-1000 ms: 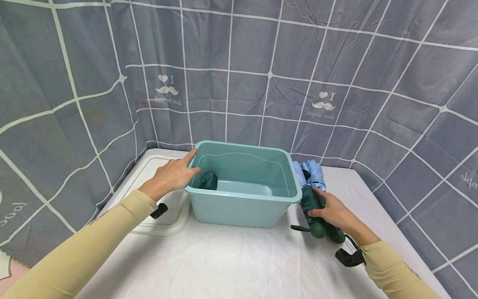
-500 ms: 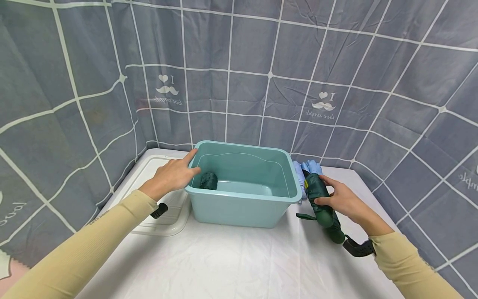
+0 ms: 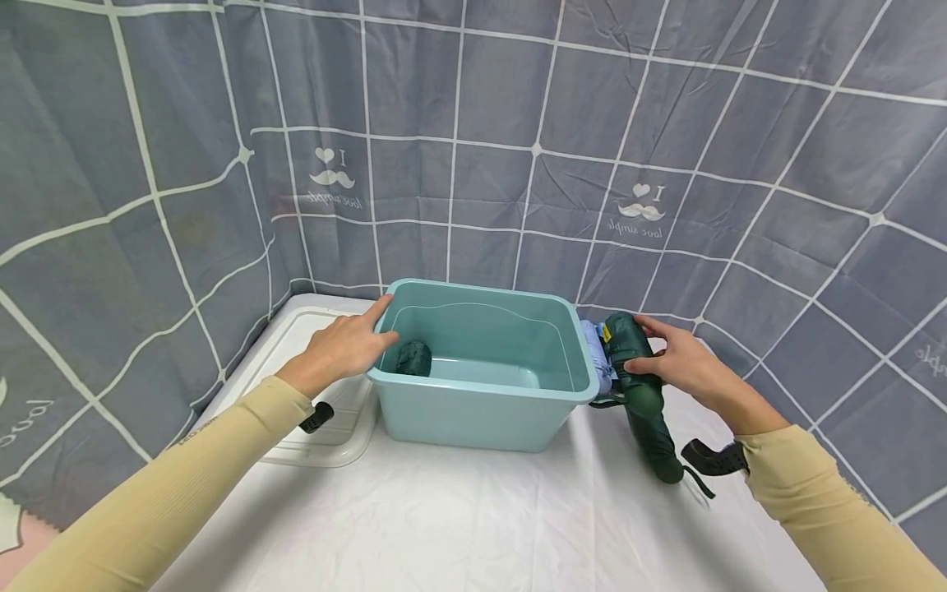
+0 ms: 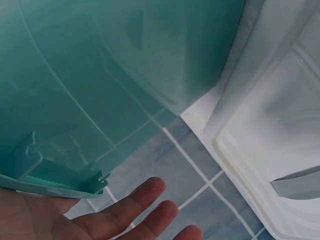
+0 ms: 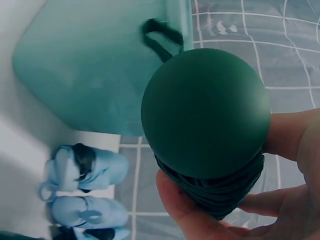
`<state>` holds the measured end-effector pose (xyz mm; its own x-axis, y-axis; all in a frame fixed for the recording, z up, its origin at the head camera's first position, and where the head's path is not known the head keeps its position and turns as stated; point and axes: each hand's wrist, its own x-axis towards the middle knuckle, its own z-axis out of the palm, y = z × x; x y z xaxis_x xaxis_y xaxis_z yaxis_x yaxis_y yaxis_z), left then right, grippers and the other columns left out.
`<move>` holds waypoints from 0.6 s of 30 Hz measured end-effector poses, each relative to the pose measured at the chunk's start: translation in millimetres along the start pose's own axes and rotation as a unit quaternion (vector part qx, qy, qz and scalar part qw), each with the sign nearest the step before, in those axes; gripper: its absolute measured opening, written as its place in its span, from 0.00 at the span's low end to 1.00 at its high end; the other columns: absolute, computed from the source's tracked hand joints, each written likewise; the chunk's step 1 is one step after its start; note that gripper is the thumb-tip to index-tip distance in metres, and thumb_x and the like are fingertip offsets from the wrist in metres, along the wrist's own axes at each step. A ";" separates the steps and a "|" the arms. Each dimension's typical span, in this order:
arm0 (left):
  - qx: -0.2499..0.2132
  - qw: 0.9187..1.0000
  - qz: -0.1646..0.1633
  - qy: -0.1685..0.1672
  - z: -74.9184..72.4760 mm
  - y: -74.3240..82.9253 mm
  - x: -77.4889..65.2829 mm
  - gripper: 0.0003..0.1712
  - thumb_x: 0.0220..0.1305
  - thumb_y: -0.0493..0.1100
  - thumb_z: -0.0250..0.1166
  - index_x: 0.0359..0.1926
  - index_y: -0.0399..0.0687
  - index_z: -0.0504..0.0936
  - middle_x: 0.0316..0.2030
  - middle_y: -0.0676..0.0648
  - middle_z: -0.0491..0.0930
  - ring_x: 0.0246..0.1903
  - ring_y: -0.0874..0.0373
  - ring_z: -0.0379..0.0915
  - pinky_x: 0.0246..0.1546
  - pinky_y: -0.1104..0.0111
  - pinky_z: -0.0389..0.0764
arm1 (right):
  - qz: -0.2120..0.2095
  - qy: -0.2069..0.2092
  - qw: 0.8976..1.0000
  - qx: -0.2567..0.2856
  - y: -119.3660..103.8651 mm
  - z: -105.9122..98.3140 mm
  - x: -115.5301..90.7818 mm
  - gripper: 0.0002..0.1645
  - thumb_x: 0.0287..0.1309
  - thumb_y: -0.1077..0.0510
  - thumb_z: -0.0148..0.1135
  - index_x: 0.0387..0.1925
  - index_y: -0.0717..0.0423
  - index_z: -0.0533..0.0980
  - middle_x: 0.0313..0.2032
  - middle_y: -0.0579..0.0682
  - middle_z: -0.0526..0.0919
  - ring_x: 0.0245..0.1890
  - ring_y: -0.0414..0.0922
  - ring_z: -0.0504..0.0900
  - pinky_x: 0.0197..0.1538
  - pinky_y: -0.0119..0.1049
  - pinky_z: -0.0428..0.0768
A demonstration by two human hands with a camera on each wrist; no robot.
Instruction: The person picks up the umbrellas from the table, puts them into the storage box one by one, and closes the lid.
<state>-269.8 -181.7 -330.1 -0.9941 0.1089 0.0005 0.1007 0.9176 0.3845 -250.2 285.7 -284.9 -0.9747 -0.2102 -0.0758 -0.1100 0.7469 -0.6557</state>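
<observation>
My right hand point(image 3: 684, 366) grips a folded dark green umbrella point(image 3: 629, 341), raised off the table just right of the teal plastic bin point(image 3: 459, 419). Its round handle end point(image 5: 205, 112) fills the middle of the right wrist view, with a wrist loop hanging off it. A second dark green umbrella point(image 3: 654, 448) lies below on the table. Light blue folded umbrellas point(image 5: 90, 167) rest beside the bin, partly hidden in the head view. My left hand point(image 3: 340, 349) rests on the bin's left rim, its fingers point(image 4: 132, 202) stretched outside. Inside the bin's left end sits a dark green bundle point(image 3: 414, 358), partly covered by the wall.
A white lid point(image 3: 314, 448) lies on the table left of the bin, under my left forearm. White cloth point(image 3: 459, 518) covers the table. Grey gridded curtain point(image 3: 481, 164) hangs behind and on both sides.
The right hand has lifted one green umbrella off the pile and moved it away from me, tilting it more upright over the blue ones. The left hand and bin have stayed put.
</observation>
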 end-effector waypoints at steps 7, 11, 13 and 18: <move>0.001 1.000 0.001 0.000 -0.4 0.6 -0.4 0.44 0.70 0.63 0.44 0.82 0.65 0.41 0.68 0.32 0.69 0.62 0.36 0.72 0.40 0.45 0.76 | 0.000 -0.019 0.999 0.026 -20.2 -9.5 11.1 0.56 0.63 0.56 0.67 0.80 0.58 0.44 0.74 0.71 0.52 0.58 0.61 0.76 0.44 0.42 0.85; 0.001 1.000 0.002 0.000 -0.8 1.2 -0.8 0.44 0.70 0.63 0.45 0.82 0.65 0.41 0.69 0.33 0.69 0.63 0.36 0.71 0.40 0.45 0.76 | -0.005 -0.019 0.999 0.032 -30.9 -11.6 18.2 0.56 0.62 0.57 0.67 0.81 0.56 0.44 0.74 0.70 0.52 0.58 0.60 0.76 0.44 0.42 0.85; 0.001 1.000 0.002 0.000 -0.9 1.2 -1.1 0.44 0.70 0.63 0.44 0.82 0.65 0.41 0.69 0.33 0.68 0.63 0.36 0.71 0.41 0.44 0.76 | -0.008 -0.019 0.999 0.032 -36.1 -11.7 21.7 0.56 0.62 0.57 0.67 0.81 0.55 0.45 0.74 0.69 0.52 0.57 0.60 0.76 0.43 0.42 0.85; 0.000 1.000 0.002 0.000 -0.4 0.5 -1.4 0.44 0.70 0.63 0.44 0.82 0.65 0.40 0.70 0.33 0.68 0.64 0.35 0.70 0.43 0.43 0.75 | -0.012 -0.023 0.999 0.024 -48.9 -12.1 29.6 0.55 0.62 0.57 0.67 0.81 0.55 0.45 0.73 0.69 0.53 0.55 0.59 0.78 0.46 0.45 0.85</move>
<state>-268.3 -181.5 -329.5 -0.9937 0.1122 0.0029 0.1047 0.9173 0.3841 -276.0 250.6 -246.0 -0.9621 -0.2561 -0.0934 -0.1217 0.7101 -0.6936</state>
